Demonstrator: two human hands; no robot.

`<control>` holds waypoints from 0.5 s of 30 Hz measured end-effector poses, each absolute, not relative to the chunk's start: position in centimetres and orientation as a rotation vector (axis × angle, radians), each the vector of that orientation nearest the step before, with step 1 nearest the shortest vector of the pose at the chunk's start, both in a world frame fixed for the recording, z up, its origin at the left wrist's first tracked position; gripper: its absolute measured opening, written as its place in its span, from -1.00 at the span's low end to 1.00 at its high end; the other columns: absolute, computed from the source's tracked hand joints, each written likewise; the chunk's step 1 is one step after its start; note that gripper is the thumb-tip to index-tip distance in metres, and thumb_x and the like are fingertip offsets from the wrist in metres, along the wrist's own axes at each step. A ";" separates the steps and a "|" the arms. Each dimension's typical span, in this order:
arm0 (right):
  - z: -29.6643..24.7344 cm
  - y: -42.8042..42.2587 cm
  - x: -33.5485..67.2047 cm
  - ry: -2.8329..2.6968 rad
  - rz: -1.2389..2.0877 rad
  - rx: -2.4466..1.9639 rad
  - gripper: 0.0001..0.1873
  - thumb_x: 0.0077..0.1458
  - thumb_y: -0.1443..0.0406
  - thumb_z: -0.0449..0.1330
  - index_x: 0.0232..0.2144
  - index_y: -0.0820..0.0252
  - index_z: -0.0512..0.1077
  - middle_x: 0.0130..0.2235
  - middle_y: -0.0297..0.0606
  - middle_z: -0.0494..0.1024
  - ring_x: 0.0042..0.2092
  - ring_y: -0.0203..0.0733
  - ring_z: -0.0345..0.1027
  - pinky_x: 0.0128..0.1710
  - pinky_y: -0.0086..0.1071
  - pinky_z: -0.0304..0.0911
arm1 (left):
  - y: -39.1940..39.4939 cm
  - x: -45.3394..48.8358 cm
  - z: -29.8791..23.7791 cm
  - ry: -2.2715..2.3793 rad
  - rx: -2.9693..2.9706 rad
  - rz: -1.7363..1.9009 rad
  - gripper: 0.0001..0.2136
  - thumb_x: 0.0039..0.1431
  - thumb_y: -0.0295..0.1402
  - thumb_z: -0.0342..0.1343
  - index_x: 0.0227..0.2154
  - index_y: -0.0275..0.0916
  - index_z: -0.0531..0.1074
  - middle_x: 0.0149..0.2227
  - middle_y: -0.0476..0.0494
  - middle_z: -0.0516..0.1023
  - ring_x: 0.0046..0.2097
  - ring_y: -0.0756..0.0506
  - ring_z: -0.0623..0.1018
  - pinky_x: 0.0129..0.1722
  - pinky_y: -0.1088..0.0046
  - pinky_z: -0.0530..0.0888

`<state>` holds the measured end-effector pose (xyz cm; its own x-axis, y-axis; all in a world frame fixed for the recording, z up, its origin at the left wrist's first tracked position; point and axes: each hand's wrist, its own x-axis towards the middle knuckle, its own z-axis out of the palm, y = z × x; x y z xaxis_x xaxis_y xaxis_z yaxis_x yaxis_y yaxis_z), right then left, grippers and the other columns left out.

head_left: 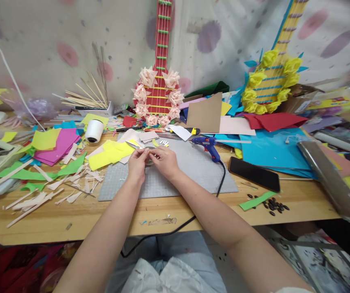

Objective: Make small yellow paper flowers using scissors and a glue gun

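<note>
Over the grey cutting mat (193, 179), my left hand (138, 162) and my right hand (165, 160) meet with fingertips pinched together. Whatever lies between the fingers is too small and too covered to name. Just behind my left hand, scissors (134, 144) lie partly hidden. Small white pieces (164, 143) sit on the mat beyond my right hand. To the left are yellow sheets (112, 154). A blue glue gun (208, 145) with a clear glue stick lies to the right, its black cord running off the table's front edge.
Red (159, 93) and yellow (266, 89) craft guitars with paper flowers stand at the back. Pale scraps (80, 183) and a white cup-like container (94, 131) are left. A black phone (254, 174), dark beads (275, 205) and blue sheets (272, 150) are right.
</note>
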<state>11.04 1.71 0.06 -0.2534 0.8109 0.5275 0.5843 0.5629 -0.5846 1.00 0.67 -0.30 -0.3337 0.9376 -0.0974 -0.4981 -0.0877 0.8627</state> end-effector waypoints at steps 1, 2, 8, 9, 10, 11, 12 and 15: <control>0.0 1.7 11.0 -1.930 0.356 -1.117 -0.83 0.04 0.30 0.08 -0.44 0.13 0.48 -0.36 -0.23 0.50 -0.26 -0.19 0.33 -0.21 -0.34 0.21 | 0.7 1.0 -0.4 1.048 0.608 1.651 -0.74 -0.39 -0.34 0.32 -0.59 -0.30 0.37 -0.51 0.01 0.46 -0.44 0.06 0.44 -0.38 0.54 0.36; 0.0 1.7 11.0 -1.897 0.370 -1.108 -0.84 0.03 0.31 0.09 -0.44 0.12 0.48 -0.37 -0.25 0.51 -0.27 -0.21 0.33 -0.21 -0.35 0.21 | 0.7 1.0 -0.4 1.055 0.606 1.641 -0.73 -0.39 -0.33 0.32 -0.59 -0.30 0.37 -0.51 0.00 0.47 -0.44 0.06 0.45 -0.38 0.54 0.36; -0.4 1.8 10.8 -1.656 0.579 -1.100 -0.90 -0.06 0.30 0.17 -0.49 0.19 0.48 -0.43 -0.30 0.50 -0.39 -0.30 0.32 -0.34 -0.42 0.23 | 0.6 0.8 0.1 1.046 0.611 1.569 -0.67 -0.22 -0.16 0.24 -0.47 -0.32 0.37 -0.42 -0.08 0.50 -0.43 0.06 0.47 -0.38 0.54 0.40; -0.5 1.9 10.8 -1.612 0.646 -1.108 -0.90 -0.08 0.28 0.18 -0.50 0.20 0.48 -0.44 -0.31 0.50 -0.41 -0.31 0.31 -0.35 -0.43 0.23 | 0.6 0.8 0.3 1.044 0.608 1.569 -0.67 -0.18 -0.15 0.22 -0.42 -0.30 0.36 -0.40 -0.09 0.51 -0.42 0.05 0.48 -0.37 0.52 0.41; -0.5 2.1 10.8 -1.570 0.718 -1.116 -0.89 -0.10 0.27 0.20 -0.51 0.21 0.47 -0.45 -0.31 0.50 -0.42 -0.32 0.32 -0.36 -0.43 0.23 | 0.5 0.8 0.4 1.040 0.608 1.577 -0.67 -0.17 -0.16 0.21 -0.39 -0.28 0.34 -0.37 -0.09 0.52 -0.41 0.05 0.49 -0.36 0.50 0.42; -0.6 2.2 10.9 -1.526 0.795 -1.122 -0.87 -0.12 0.25 0.21 -0.52 0.21 0.47 -0.46 -0.32 0.50 -0.43 -0.32 0.32 -0.37 -0.43 0.24 | 0.5 0.8 0.5 1.029 0.616 1.589 -0.67 -0.17 -0.21 0.23 -0.36 -0.26 0.32 -0.35 -0.10 0.53 -0.40 0.04 0.51 -0.34 0.49 0.43; -0.7 2.3 10.9 -1.482 0.874 -1.127 -0.86 -0.14 0.23 0.22 -0.52 0.21 0.47 -0.47 -0.32 0.50 -0.43 -0.31 0.32 -0.37 -0.43 0.24 | 0.4 0.8 0.5 1.013 0.632 1.602 -0.66 -0.19 -0.28 0.25 -0.33 -0.25 0.31 -0.34 -0.10 0.54 -0.38 0.04 0.51 -0.31 0.49 0.43; -0.8 2.6 11.0 -1.385 1.053 -1.127 -0.82 -0.19 0.21 0.23 -0.51 0.22 0.46 -0.48 -0.33 0.50 -0.45 -0.31 0.32 -0.38 -0.41 0.25 | 0.3 0.9 0.4 0.980 0.669 1.619 -0.62 -0.27 -0.44 0.28 -0.31 -0.25 0.29 -0.38 -0.10 0.55 -0.35 0.02 0.53 -0.25 0.47 0.42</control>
